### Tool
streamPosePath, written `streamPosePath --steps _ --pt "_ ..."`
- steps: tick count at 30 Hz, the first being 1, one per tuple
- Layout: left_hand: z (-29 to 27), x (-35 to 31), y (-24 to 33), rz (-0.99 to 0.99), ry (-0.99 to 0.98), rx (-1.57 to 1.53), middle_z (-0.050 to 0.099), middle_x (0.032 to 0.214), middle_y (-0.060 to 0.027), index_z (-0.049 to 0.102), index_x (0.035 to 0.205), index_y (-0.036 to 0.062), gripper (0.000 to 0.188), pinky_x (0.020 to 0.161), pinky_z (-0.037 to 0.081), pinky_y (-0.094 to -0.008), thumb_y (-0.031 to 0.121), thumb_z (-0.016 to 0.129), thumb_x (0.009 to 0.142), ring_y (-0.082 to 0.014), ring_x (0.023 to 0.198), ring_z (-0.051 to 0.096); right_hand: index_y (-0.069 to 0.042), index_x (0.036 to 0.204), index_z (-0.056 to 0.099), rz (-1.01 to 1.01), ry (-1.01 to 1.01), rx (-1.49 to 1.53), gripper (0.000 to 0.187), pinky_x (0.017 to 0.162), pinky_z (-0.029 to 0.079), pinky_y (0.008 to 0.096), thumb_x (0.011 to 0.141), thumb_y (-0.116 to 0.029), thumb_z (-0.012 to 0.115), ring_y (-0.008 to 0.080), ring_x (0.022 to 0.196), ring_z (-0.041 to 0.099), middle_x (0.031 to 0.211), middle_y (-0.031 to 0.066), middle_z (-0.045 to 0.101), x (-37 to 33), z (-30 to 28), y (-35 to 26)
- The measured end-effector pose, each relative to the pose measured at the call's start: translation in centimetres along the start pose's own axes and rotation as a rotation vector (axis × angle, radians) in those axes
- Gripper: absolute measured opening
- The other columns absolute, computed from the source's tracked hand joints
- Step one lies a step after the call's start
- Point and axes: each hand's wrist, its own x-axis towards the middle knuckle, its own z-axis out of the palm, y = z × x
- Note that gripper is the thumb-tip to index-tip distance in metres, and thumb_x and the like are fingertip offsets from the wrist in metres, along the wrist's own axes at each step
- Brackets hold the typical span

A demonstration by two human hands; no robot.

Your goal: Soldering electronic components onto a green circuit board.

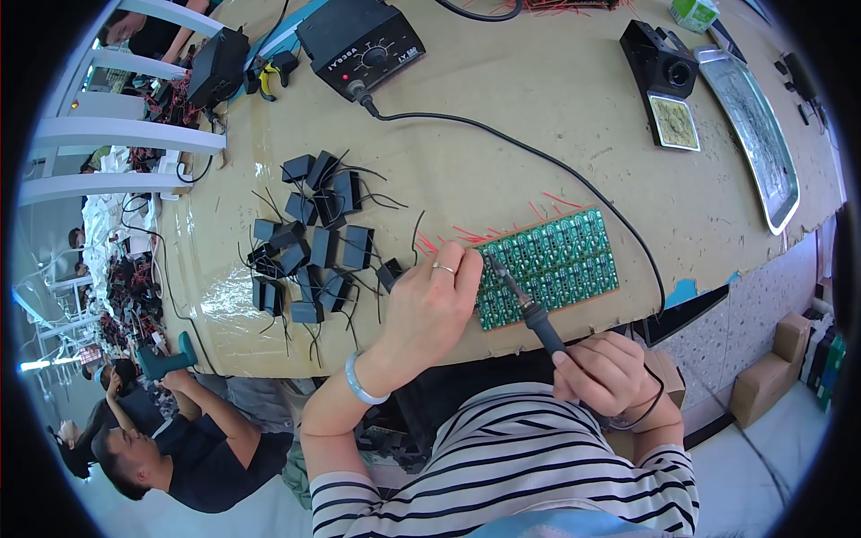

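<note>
My right hand grips a soldering iron by its dark handle. The iron's metal tip touches or hovers just over the left part of a green circuit board panel, crowded with small parts. At the panel's left edge, my left hand has its fingers pinched together; what they hold is hidden. Close beside that hand is a black box-shaped component, partly covered by it. Red wires stick out along the panel's far edge. Left of my hands lies a loose group of black box-shaped components with black leads.
A black soldering station stands at the back, its cord curving around the panel's right side. At the far right are an iron stand with sponge and a metal tray. Pliers lie far left. Another person works at left.
</note>
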Motion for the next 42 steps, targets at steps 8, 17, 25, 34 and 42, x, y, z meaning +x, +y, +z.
streamPosePath --steps 8,17,25,34,42 --pt "0.0 0.0 0.0 0.004 -0.012 0.011 0.049 0.097 -0.0099 0.059 0.102 -0.0011 0.029 0.060 0.053 -0.0306 0.004 0.065 0.075 -0.0195 0.075 0.061 0.003 0.109 0.065 0.230 0.111 0.130 0.027 0.057 0.055 0.0325 0.084 -0.003 0.074 0.0222 0.065 0.066 0.082 0.0072 0.064 -1.3 -2.3 -0.3" --pt "-0.2 0.2 0.1 0.004 -0.022 0.058 0.053 0.096 -0.0088 0.062 0.106 -0.0007 0.030 0.062 0.054 -0.0298 0.005 0.065 0.076 -0.0193 0.079 0.062 0.001 0.108 0.065 0.291 0.142 0.134 0.029 0.059 0.056 0.0331 0.079 0.004 0.069 0.0223 0.065 0.066 0.082 0.0069 0.064 -1.6 -2.3 -0.7" --pt "-0.7 -0.1 0.8 -0.028 0.235 -0.022 0.059 0.103 -0.0114 0.067 0.110 0.0022 0.028 0.071 0.052 -0.0342 -0.001 0.075 0.083 -0.0251 0.085 0.059 0.001 0.109 0.064 0.309 0.159 0.152 0.028 0.058 0.056 0.0339 0.081 0.003 0.069 0.0228 0.063 0.065 0.080 0.0068 0.064 -2.0 -2.6 -0.8" --pt "-1.2 0.6 -0.9 -0.431 0.313 -0.316 0.067 0.105 -0.0159 0.065 0.113 -0.0013 0.023 0.076 0.054 -0.0331 0.001 0.072 0.091 -0.0263 0.088 0.066 -0.001 0.109 0.064 0.331 0.180 0.148 0.027 0.059 0.055 0.0355 0.083 0.000 0.069 0.0240 0.062 0.064 0.078 0.0069 0.064 -2.0 -2.7 -0.7" --pt "-1.0 0.4 -0.6 -0.092 0.117 -0.360 0.060 0.097 -0.0105 0.062 0.100 0.0039 0.019 0.077 0.050 -0.0410 -0.002 0.069 0.084 -0.0313 0.089 0.061 -0.001 0.105 0.066 0.360 0.154 0.276 0.025 0.060 0.056 0.0340 0.080 0.002 0.070 0.0226 0.064 0.066 0.080 0.0068 0.064 -2.6 -2.2 -1.1"
